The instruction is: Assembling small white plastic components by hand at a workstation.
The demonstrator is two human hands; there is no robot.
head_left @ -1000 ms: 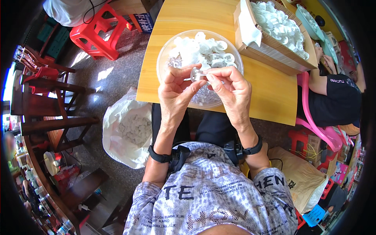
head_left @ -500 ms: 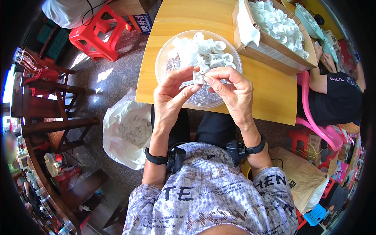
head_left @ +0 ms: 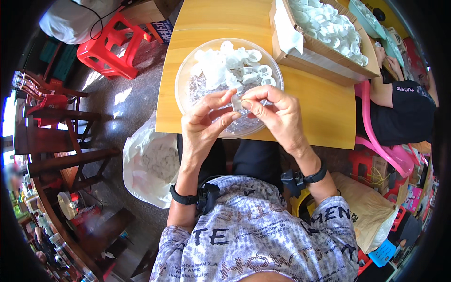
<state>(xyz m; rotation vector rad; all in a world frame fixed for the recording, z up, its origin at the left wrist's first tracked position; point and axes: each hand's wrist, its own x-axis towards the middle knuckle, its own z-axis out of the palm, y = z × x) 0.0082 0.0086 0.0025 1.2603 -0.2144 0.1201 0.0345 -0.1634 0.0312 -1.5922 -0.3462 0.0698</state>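
So the yellow wooden counter is taking up the middle of the view, with a cardboard box sitting on its right side. Down on the floor to the left, a white sack is standing open. A round clear tub is resting at the counter's front edge. Above it, the right hand is pinching a small pale plastic part between thumb and index finger, while the left hand is curling its thumb and index around the part's left side (can't tell if those fingertips are actually gripping it). So the part is sitting right between the two hands, over the tub's near half. White plastic pieces are filling the box and heaping up at the tub's far side, and clear bits are lying nearer the person.
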